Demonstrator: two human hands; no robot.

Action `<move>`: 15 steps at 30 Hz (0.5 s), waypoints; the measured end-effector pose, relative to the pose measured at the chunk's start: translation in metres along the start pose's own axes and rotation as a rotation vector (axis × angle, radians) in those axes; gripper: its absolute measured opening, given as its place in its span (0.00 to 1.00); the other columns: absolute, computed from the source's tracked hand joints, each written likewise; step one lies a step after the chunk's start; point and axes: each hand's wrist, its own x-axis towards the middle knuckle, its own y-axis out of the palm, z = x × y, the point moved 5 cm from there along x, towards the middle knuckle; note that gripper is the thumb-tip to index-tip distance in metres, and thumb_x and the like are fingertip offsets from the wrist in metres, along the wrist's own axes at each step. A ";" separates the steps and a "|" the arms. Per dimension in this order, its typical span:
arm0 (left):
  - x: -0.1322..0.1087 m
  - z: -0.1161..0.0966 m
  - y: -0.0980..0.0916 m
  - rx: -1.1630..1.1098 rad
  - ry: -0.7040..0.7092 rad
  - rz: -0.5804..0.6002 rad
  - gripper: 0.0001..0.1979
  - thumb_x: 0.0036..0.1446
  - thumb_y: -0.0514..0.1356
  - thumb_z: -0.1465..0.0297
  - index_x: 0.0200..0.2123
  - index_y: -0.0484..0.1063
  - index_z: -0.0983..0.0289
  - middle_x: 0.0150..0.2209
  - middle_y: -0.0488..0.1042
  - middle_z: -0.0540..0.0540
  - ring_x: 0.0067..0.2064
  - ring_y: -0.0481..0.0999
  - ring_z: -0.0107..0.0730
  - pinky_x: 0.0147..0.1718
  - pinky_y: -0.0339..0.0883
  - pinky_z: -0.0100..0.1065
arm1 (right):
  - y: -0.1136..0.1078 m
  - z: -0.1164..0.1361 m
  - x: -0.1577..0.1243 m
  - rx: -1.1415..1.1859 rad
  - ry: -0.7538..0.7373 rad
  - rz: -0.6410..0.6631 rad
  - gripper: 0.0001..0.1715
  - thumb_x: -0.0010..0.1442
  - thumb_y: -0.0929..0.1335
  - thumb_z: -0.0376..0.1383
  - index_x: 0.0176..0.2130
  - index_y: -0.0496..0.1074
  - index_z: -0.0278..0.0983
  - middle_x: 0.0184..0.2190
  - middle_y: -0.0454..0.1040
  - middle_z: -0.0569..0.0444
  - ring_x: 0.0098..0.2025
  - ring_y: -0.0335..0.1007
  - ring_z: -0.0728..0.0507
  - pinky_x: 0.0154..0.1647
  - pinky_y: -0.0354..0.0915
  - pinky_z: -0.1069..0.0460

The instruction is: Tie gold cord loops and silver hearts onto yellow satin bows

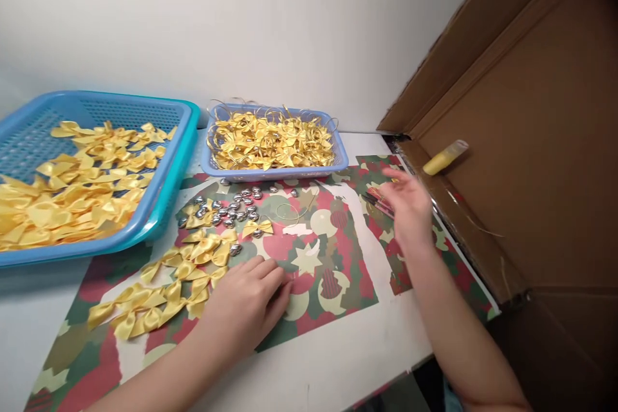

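My left hand (253,293) rests on patterned paper (309,296) with its fingers curled down. Whatever lies under those fingertips, if anything, is hidden. Several yellow ribbon bows (178,286) lie beside it on the left, and silver bells (236,206) are scattered beyond. One bow (257,228) with a bell and a thin gold cord (292,212) sits past the knuckles. At the right, my right hand (410,206) is held with fingers stretched out and apart, close to dark slender tools (379,204) whose kind I cannot make out.
A blue basket (159,196) stacked on a teal one (186,174) holds loose bows at the left. Bows with gold cords fill a smaller blue basket (275,174) at the back. A cardboard wall (521,141) bounds the right side, with a yellow tube (445,158) against it.
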 end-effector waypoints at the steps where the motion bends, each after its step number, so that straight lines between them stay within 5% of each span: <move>1: 0.000 0.001 0.002 0.053 0.017 0.018 0.15 0.63 0.52 0.70 0.25 0.70 0.63 0.23 0.71 0.53 0.26 0.71 0.35 0.25 0.61 0.33 | -0.022 -0.002 0.021 -0.104 -0.054 -0.167 0.19 0.54 0.69 0.36 0.47 0.71 0.36 0.43 0.73 0.47 0.41 0.71 0.43 0.41 0.69 0.48; 3: 0.000 0.001 0.005 0.114 0.043 0.043 0.14 0.63 0.51 0.70 0.26 0.69 0.63 0.24 0.72 0.54 0.28 0.72 0.36 0.26 0.62 0.34 | -0.062 -0.002 0.061 -0.410 -0.157 -0.391 0.20 0.52 0.69 0.31 0.47 0.71 0.33 0.50 0.69 0.41 0.47 0.68 0.39 0.48 0.66 0.44; 6: 0.000 -0.001 0.006 0.168 0.075 0.042 0.14 0.64 0.50 0.70 0.27 0.69 0.63 0.25 0.72 0.54 0.28 0.71 0.36 0.26 0.61 0.34 | -0.103 -0.002 0.111 -0.808 -0.186 -0.463 0.21 0.52 0.70 0.29 0.48 0.71 0.31 0.56 0.63 0.34 0.58 0.58 0.31 0.59 0.53 0.38; 9: 0.000 -0.002 0.006 0.193 0.096 0.026 0.14 0.65 0.50 0.69 0.27 0.69 0.63 0.25 0.71 0.53 0.28 0.70 0.35 0.26 0.60 0.34 | -0.125 -0.009 0.140 -0.894 -0.116 -0.413 0.22 0.56 0.68 0.31 0.51 0.69 0.29 0.58 0.59 0.28 0.58 0.54 0.29 0.56 0.52 0.37; 15: 0.001 0.000 0.007 0.214 0.076 -0.018 0.12 0.65 0.52 0.67 0.30 0.70 0.64 0.28 0.72 0.54 0.30 0.70 0.35 0.29 0.61 0.34 | -0.130 -0.028 0.160 -0.920 -0.046 -0.254 0.17 0.51 0.70 0.31 0.43 0.72 0.28 0.47 0.69 0.31 0.48 0.66 0.36 0.46 0.60 0.43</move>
